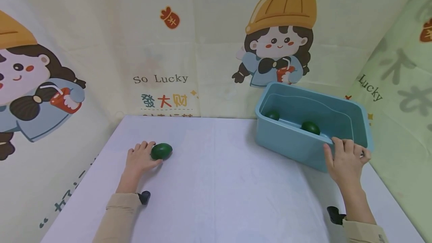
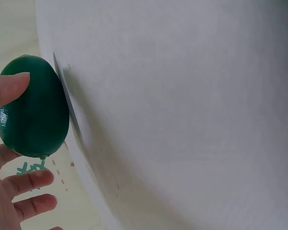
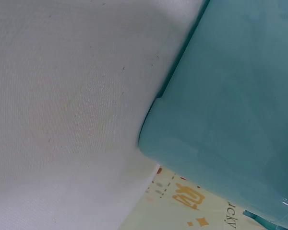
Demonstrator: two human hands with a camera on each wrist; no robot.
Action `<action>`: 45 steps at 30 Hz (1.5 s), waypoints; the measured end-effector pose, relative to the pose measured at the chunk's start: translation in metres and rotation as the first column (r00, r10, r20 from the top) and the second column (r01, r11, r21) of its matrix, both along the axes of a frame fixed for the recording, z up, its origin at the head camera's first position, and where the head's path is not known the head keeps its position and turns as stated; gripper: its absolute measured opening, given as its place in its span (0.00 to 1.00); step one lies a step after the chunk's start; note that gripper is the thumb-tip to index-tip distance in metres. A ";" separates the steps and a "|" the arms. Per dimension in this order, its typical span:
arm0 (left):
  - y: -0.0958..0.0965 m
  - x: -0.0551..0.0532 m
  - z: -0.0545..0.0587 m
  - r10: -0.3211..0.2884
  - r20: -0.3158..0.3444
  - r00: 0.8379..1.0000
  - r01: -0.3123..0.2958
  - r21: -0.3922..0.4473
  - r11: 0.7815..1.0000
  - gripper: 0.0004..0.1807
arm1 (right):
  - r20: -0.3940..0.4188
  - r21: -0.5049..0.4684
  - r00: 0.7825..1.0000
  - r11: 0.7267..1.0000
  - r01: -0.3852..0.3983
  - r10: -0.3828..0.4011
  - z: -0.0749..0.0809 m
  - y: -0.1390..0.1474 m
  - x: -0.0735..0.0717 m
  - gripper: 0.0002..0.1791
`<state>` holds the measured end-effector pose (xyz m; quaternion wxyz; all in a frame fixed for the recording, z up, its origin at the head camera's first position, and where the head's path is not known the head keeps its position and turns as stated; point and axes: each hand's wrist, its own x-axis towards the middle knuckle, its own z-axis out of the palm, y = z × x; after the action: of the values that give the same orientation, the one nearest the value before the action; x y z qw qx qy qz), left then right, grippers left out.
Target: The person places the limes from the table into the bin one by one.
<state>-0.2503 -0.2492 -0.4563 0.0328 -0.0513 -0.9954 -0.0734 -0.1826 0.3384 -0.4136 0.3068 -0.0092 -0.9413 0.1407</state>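
My left hand (image 1: 141, 157) pinches a dark green, glossy oval lime (image 1: 161, 151) at the left of the table. In the left wrist view the thumb (image 2: 9, 90) lies across the lime (image 2: 38, 120), a finger touches its lower end, and the other fingers spread below. My right hand (image 1: 347, 162) grips the near rim of a light blue plastic bin (image 1: 287, 134), fingers over the edge and thumb on the outside. Two more green limes lie inside, one (image 1: 310, 127) near the middle and one (image 1: 272, 115) at the left end. In the right wrist view only the bin's outer wall (image 3: 221, 110) shows.
A white-covered table (image 1: 216, 183) lies under both hands. Behind it hangs a cream printed cloth (image 1: 216, 29), with more cloth at both sides. The bin stands at the table's back right, close to the cloth. A black wrist strap piece (image 1: 144, 197) sits at the left cuff.
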 end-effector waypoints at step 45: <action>-0.003 -0.012 -0.008 -0.006 0.120 0.993 0.006 0.000 1.000 0.45 | -0.033 -0.010 0.999 1.000 -0.014 0.014 -0.002 0.002 -0.003 0.25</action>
<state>-0.2628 -0.2518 -0.4643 -0.0272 -0.0499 -0.9955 -0.0762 -0.1851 0.3406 -0.4156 0.3213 -0.0017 -0.9354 0.1477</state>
